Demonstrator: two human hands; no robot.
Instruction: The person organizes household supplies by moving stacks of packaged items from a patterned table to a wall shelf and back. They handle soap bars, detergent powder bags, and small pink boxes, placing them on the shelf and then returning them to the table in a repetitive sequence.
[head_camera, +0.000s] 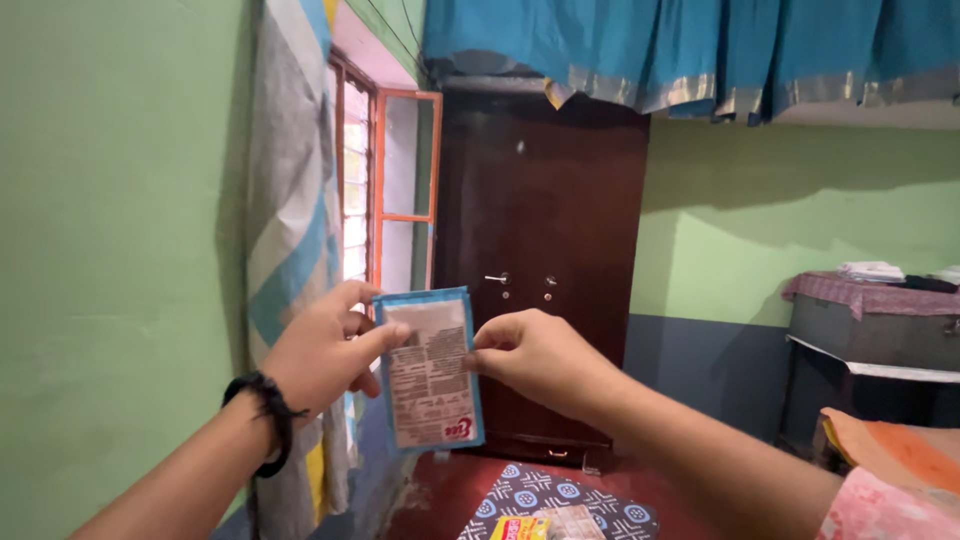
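Note:
A small flat sachet (430, 368) with a blue border and a pale printed panel is held upright in front of me. My left hand (325, 350) pinches its left edge between thumb and fingers; a black band circles that wrist. From the other side, my right hand (535, 355) pinches the sachet's right edge. Both hands are raised at chest height, in front of a dark wooden wardrobe (545, 260).
A striped curtain (290, 220) hangs by an orange-framed window (400, 190) on the left green wall. Blue cloth (700, 50) hangs overhead. A covered table (870, 320) stands at right. A patterned mat (560, 500) with small packets lies on the red floor.

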